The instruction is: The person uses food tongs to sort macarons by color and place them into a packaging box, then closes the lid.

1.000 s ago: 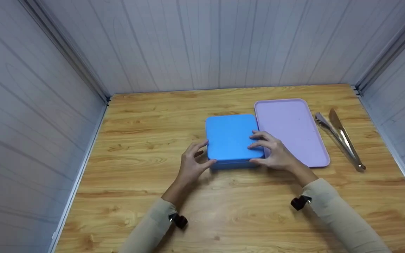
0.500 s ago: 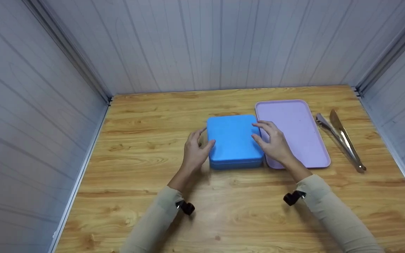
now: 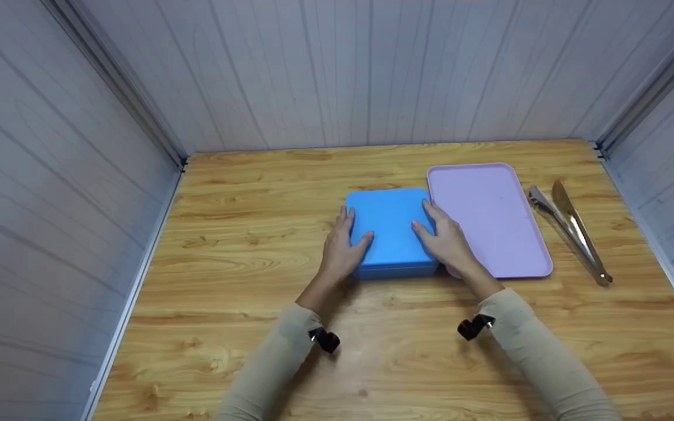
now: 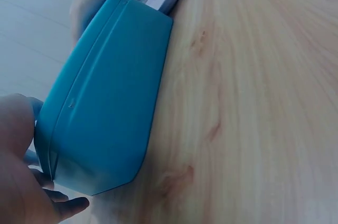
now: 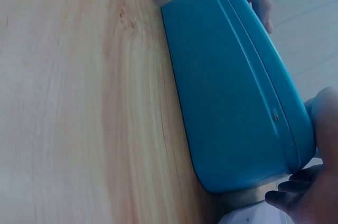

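A blue square lidded box (image 3: 392,234), its lid down all round, stands on the wooden table in the head view. My left hand (image 3: 340,248) lies along its left edge, thumb on the lid and fingers reaching over the side. On the opposite edge, my right hand (image 3: 445,240) rests with its thumb on the lid and its fingers pointing away along the rim. Both wrist views show the front wall of the box (image 4: 113,92), with a thin seam under the lid. Fingers (image 5: 282,198) of the right hand extend past the box's right side.
A flat lilac tray (image 3: 492,219) lies right beside the box. Further right are metal tongs (image 3: 574,237), their arms spread at the far end. Pale wood-patterned panels (image 3: 337,70) enclose the back and both sides of the table.
Both hands have moved from the box's front corners further back along its sides. Their fingers have straightened and now lie along the lid's edges. The box stays in about the same place.
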The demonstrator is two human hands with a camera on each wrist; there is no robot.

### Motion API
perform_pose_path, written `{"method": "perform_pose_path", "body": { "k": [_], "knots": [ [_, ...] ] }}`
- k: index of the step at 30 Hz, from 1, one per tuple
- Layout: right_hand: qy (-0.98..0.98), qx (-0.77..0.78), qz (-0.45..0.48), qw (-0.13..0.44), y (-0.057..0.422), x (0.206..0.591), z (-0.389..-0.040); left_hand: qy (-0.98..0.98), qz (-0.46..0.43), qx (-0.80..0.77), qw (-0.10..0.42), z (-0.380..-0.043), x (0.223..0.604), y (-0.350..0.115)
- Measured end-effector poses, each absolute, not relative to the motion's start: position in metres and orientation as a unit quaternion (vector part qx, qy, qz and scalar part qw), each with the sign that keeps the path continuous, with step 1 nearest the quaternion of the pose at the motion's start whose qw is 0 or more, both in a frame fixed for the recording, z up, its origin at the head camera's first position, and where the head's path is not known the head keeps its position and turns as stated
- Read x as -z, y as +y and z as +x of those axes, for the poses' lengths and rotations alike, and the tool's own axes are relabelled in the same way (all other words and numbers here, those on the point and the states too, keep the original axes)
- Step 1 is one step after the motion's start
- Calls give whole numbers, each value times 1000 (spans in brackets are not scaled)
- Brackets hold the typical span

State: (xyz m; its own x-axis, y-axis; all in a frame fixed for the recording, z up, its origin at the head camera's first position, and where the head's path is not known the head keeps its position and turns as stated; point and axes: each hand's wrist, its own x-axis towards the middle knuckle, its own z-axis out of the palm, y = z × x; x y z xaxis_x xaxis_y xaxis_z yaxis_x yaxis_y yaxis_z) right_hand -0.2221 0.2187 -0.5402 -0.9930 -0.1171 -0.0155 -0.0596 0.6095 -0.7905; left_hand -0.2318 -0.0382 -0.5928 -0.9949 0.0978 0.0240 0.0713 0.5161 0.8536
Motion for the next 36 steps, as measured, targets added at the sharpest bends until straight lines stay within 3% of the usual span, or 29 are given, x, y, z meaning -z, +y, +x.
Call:
{"method": "perform_pose_path", "body": {
  "k": [16,36],
  "knots": [
    [922,380,-71,-22,214,553,-215,885,75,-459,1,-233,624,-44],
    [931,364,-30,3,218,549,-214,890,45,-453,41,-247,617,-42]
  ]
}}
